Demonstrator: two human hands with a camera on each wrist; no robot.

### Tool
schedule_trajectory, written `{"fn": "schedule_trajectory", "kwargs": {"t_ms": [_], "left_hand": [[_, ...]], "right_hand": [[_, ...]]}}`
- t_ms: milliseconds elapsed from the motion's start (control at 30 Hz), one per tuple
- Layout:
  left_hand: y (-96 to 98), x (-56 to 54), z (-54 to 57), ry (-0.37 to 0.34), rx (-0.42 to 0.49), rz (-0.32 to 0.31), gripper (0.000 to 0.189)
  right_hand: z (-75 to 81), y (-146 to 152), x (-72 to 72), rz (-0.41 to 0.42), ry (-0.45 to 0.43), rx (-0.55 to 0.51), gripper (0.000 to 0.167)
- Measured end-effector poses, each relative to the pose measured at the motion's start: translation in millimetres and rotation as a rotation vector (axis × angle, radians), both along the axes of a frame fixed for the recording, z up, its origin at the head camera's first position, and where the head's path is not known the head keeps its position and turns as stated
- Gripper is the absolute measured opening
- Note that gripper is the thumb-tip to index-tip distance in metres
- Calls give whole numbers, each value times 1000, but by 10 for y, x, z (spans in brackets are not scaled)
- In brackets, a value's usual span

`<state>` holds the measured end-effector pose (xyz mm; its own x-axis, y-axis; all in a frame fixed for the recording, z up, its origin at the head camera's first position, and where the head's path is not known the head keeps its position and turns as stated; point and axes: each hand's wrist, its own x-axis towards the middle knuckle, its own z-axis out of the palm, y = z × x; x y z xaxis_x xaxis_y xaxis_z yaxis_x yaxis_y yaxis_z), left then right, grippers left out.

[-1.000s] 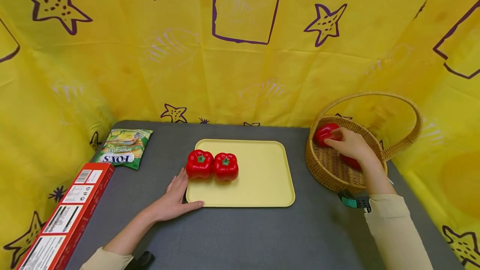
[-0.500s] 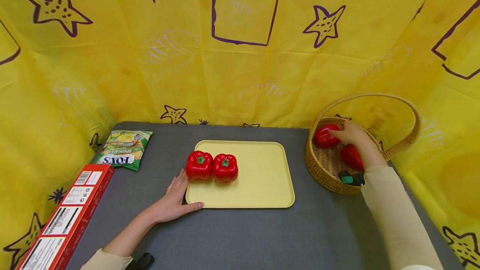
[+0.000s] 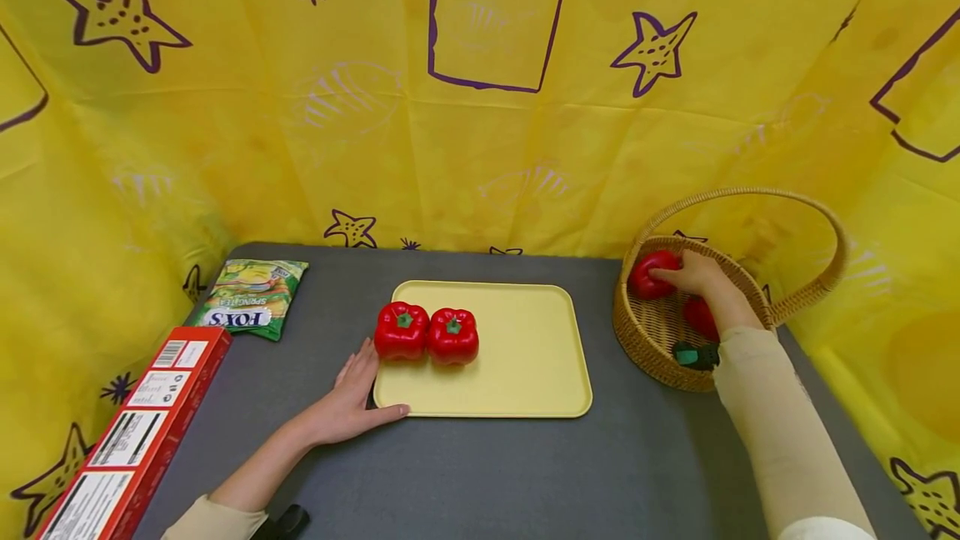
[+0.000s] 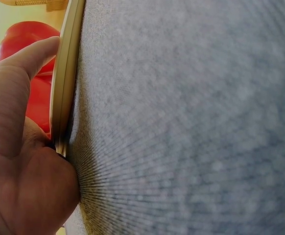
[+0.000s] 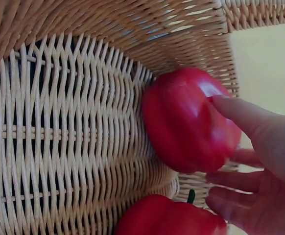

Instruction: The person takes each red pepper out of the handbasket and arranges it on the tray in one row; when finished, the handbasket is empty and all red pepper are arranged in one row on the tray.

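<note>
Inside the wicker basket point(image 3: 637, 348), my right hand point(image 3: 693, 272) holds a red bell pepper point(image 5: 186, 122) by its side. The thumb presses its skin and the other fingers curl beside it, partly hidden behind it. A second red bell pepper point(image 5: 169, 218) with a green stem lies lower in the basket, partly covered by my wrist in the head view. My left hand point(image 3: 348, 398) rests at the left end of the pale yellow tray point(image 3: 525, 357), thumb at its front rim, fingers spread along its side. Two red bell peppers point(image 3: 402, 332) stand side by side on the tray's left part.
The basket's tall handle point(image 3: 828, 257) arches over the back right. A green Fox's packet point(image 3: 251, 294) lies at the back left of the grey table point(image 3: 480, 473). A long red box point(image 3: 135, 432) lies along the left edge. Yellow patterned cloth point(image 3: 480, 140) hangs behind and at both sides.
My right hand has shifted about the upper pepper in the basket, from above it to its right side, thumb now on its front. The left hand, tray and its peppers stay put.
</note>
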<state>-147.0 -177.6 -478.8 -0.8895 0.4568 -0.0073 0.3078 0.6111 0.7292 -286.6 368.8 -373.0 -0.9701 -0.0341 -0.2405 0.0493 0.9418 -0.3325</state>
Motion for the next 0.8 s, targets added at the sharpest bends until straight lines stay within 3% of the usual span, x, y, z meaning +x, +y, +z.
{"fn": "schedule_trajectory", "kwargs": {"t_ms": [167,400,533,667,800], "left_hand": [[-3,1,12,-7,1,-1,104],[1,8,33,-23,1,0,105],[3,8,29,-23,7,1,105],[0,7,18,-21,8,0,104],[-2,6,13,-17,11,0,104]], "right_hand": [[-7,-10,29,-49,-15,-95,74],[-32,-64,47,-46,-11,-235,59],[-56,-81,46,-66,-17,-316,74],[-70,-76,30,-73,-35,-323,91],[-60,-72,12,-21,-39,-240,93]]}}
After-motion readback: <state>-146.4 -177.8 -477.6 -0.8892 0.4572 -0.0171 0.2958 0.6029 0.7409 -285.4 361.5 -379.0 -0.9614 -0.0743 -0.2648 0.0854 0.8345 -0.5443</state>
